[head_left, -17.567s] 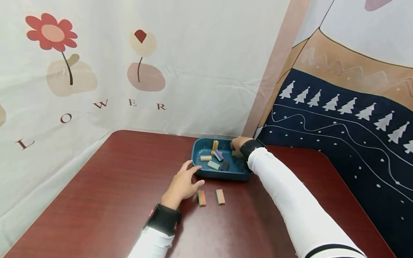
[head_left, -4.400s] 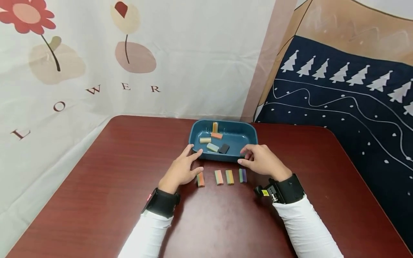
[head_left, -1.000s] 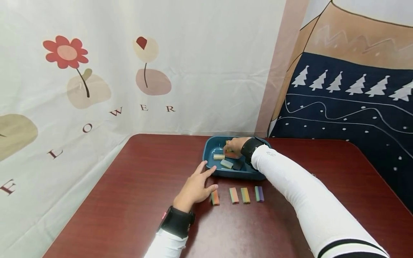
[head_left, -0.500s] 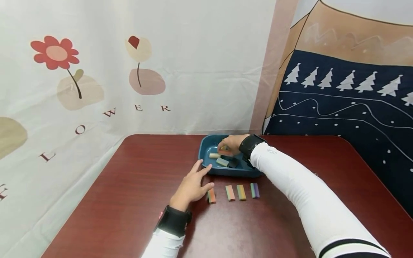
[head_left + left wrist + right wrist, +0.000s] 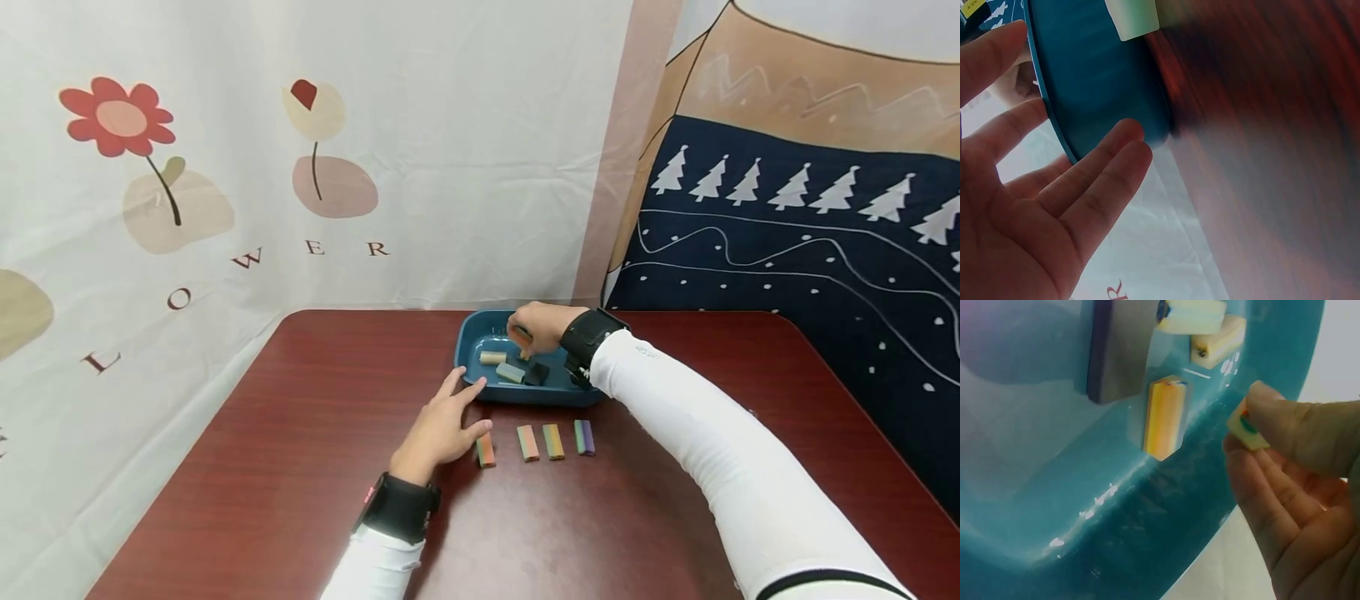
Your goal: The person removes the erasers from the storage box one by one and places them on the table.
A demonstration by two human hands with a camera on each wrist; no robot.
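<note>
A blue rectangular tray (image 5: 525, 395) stands at the table's back edge. My right hand (image 5: 543, 323) is over its back part, pinching a small block (image 5: 1245, 428) between thumb and fingers; it shows an orange side in the head view. Below lie a yellow-orange block (image 5: 1165, 419), a cream block (image 5: 492, 357), a pale green block (image 5: 510, 372) and a black block (image 5: 536, 374). My left hand (image 5: 435, 433) has its fingers spread, fingertips at the tray's front left rim. Its thumb is close over a green-and-orange block (image 5: 486, 451) on the table.
Right of that block, a green-and-pink block (image 5: 528, 443), a yellow block (image 5: 553, 442) and a green-and-purple block (image 5: 585, 437) form a row before the tray. The reddish-brown table (image 5: 300, 442) meets a white printed curtain (image 5: 450, 167) behind.
Over the last second my right hand has lifted the orange-sided block off the tray floor and tilted it. Earlier, the yellow and purple blocks joined the row. My left hand has stayed at the rim.
</note>
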